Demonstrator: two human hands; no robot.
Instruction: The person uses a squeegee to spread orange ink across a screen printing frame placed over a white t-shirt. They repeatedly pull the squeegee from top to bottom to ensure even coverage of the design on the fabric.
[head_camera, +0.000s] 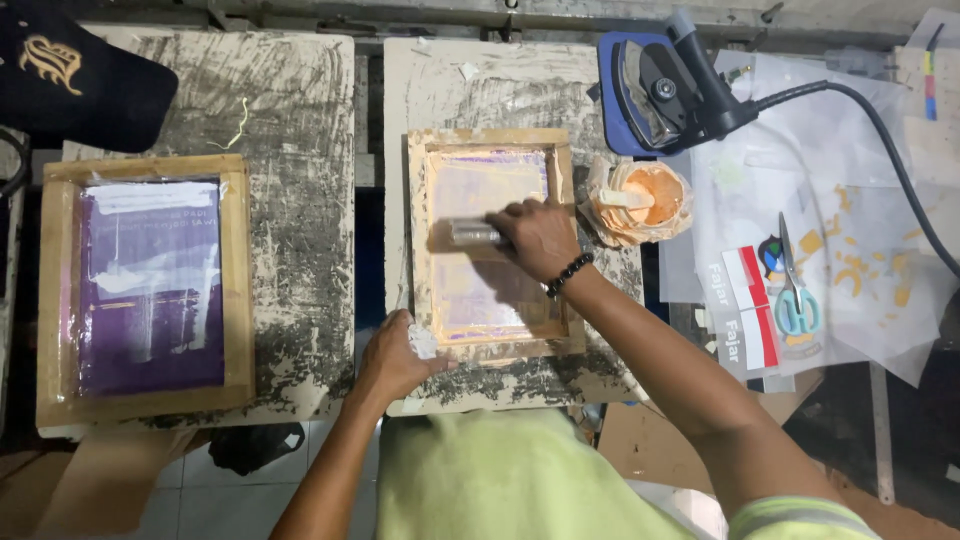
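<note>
So here's the setup: a small wooden screen frame sits on the middle worktop, a pale slab smeared all over with dried dark ink. The right hand is inside the frame, fingers clenched around a squeegee that lies crosswise on the mesh, roughly halfway down. There's a black bead bracelet on that wrist. The mesh looks pale purple with a whitish-orange film of ink across it.

The left hand is down at the frame's lower left corner, pressed against the wood and the slab edge. Its fingers are curled around the corner, gripping it, and there's a blob of white ink on them.

Just beside the frame on the right is a plastic-lined tub of orange ink with a stick poking out of it. Further right, a heap of transparent sheets and paper with teal-handled scissors lying on top. Behind the tub, a blue and black heat tool with a thick black cable trailing off to the right.

Over on the left slab, well apart, sits a bigger wooden frame with a deep purple screen streaked with white. A black cap with a gold design lies at the top left corner.
</note>
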